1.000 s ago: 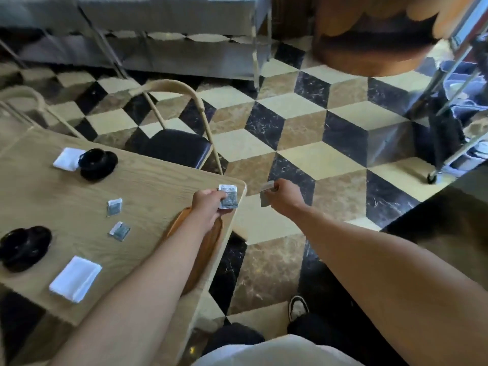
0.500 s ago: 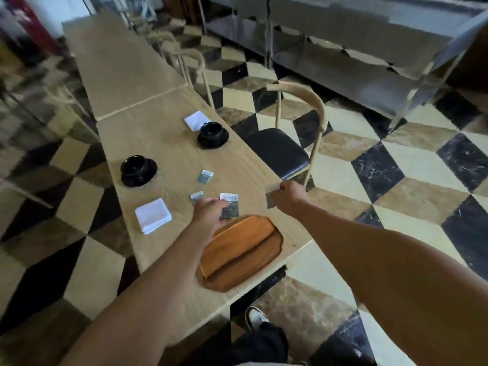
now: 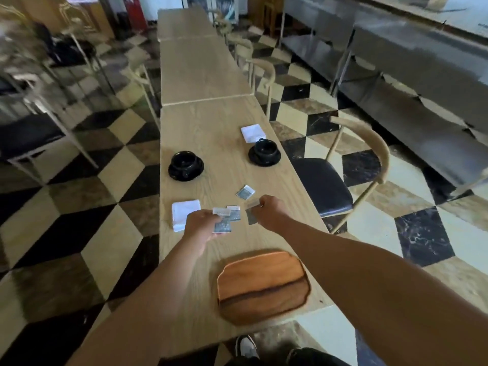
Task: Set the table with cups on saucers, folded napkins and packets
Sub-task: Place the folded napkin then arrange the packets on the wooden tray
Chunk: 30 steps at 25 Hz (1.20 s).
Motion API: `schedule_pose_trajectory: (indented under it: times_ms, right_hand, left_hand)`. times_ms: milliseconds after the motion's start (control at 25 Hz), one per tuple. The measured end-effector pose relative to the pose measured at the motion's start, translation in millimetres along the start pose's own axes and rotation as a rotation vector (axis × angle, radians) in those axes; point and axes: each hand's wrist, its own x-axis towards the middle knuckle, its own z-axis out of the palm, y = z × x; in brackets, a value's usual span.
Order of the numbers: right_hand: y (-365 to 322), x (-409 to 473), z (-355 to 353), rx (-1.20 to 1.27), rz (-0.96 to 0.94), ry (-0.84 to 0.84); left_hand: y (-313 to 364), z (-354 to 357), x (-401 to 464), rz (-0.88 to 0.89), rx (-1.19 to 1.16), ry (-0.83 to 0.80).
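Two black cups on black saucers stand on the wooden table (image 3: 211, 128), one at the left (image 3: 186, 165) and one at the right (image 3: 264, 152). A folded white napkin (image 3: 252, 132) lies behind the right cup; another napkin (image 3: 182, 213) lies near the left edge. My left hand (image 3: 201, 223) pinches a silver packet (image 3: 223, 222) just above the table. My right hand (image 3: 269, 211) holds a second packet (image 3: 251, 217). Two more packets lie on the table, one (image 3: 245, 192) beyond my right hand and one (image 3: 234, 212) between my hands.
A brown wooden tray (image 3: 262, 285) lies near the table's front edge. A chair with a black seat (image 3: 323, 186) stands at the right side. More tables (image 3: 200, 70) extend behind, with chairs on both sides. A steel counter (image 3: 396, 62) runs along the right.
My view has swung left along the table. Both hands have moved over the tabletop, away from the tray, each still holding a packet.
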Motion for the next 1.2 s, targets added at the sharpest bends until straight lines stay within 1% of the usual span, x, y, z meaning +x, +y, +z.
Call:
schedule_pose_trajectory:
  times_ms: [120,240,480,600,760,1000,1040,1120,1200]
  right_hand:
    - [3,10,11,-0.028,-0.016,-0.046]
    - [21,9,17,-0.022,-0.002,-0.086]
    - [88,-9,30,-0.032,0.094,-0.193]
    - [120,-22,46,-0.077,0.147,-0.237]
    - [152,-34,63,-0.128,0.157,-0.258]
    - [171,-34,71,-0.152,0.221,-0.218]
    - [174,-34,72,-0.164,0.231,-0.204]
    - [180,-35,72,-0.207,0.248,-0.208]
    - [185,-39,72,-0.253,0.274,-0.220]
  left_hand:
    - [-9,-7,0,-0.030,-0.048,0.054]
    - [-29,-1,-7,-0.105,-0.048,0.053]
    - [-86,20,-26,-0.244,0.037,0.048]
    - [-115,24,-32,-0.283,0.117,0.001]
    - [-142,30,-33,-0.260,0.245,-0.039]
    - [-165,31,-29,-0.258,0.403,0.002]
    - [-167,30,-30,-0.240,0.474,0.013]
    - [-173,26,-30,-0.138,0.665,0.005]
    - [-177,25,-31,-0.035,0.769,-0.019]
